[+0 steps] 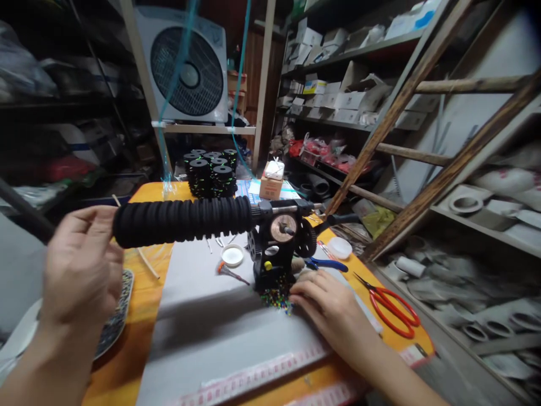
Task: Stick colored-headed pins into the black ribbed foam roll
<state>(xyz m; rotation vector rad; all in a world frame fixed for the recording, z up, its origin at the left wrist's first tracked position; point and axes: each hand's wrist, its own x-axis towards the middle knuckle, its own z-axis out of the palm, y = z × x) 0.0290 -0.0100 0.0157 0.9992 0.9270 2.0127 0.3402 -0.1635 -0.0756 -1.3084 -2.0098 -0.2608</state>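
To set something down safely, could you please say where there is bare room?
The pale sheet is bare between the bead pile and pink-marked strip. Crowded: around the black geared machine, near blue pliers, screwdriver, white dish.

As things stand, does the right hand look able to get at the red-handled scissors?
Probably yes. The right hand is at the coloured beads, and the scissors lie uncovered on the table to its right. Nothing appears to stand between them, so the way looks free.
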